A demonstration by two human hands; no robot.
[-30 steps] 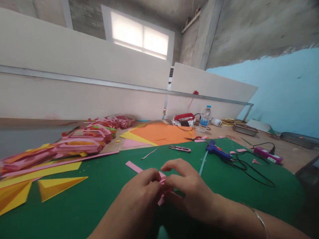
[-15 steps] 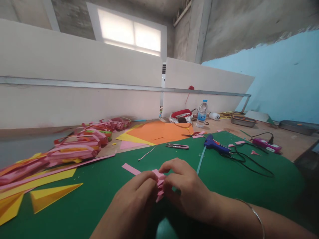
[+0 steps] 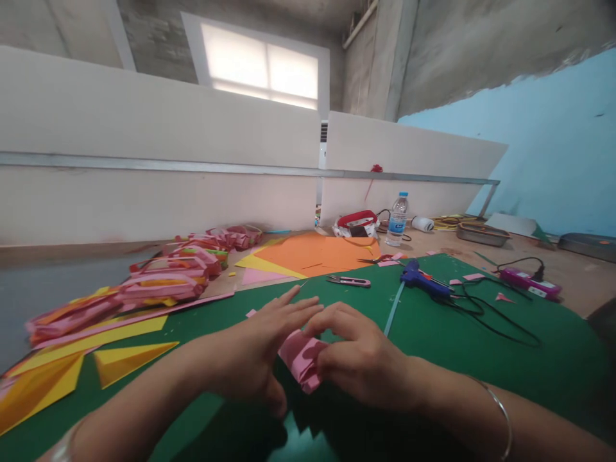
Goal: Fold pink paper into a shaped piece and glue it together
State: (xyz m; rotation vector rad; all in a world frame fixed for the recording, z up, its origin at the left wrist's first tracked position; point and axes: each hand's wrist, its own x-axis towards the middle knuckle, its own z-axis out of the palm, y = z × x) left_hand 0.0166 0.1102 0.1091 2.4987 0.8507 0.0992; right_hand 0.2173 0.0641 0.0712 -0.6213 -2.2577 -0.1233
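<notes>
Between my hands is a small piece of folded pink paper [image 3: 302, 360] with stacked creases. My right hand [image 3: 359, 353] pinches its right side between thumb and fingers. Fingers stretched and thumb apart, my left hand [image 3: 267, 343] is open just left of the folded paper; whether a fingertip touches it I cannot tell. The tip of a pink strip [image 3: 251, 313] shows behind my left hand, which hides the rest. Past my hands lies a pair of pink-handled thread snips [image 3: 349, 281] on the green mat [image 3: 433, 378].
A blue glue gun [image 3: 423, 280] with a black cord lies to the right, near a purple power strip [image 3: 529, 283]. Bundled pink paper strips [image 3: 163, 285] and yellow paper [image 3: 135, 360] lie left. Orange sheets [image 3: 312, 253] and a water bottle [image 3: 397, 221] are behind.
My left hand has let go of the folded pink paper and spread its fingers. More of the paper shows now, still in my right hand. The view has shifted slightly left.
</notes>
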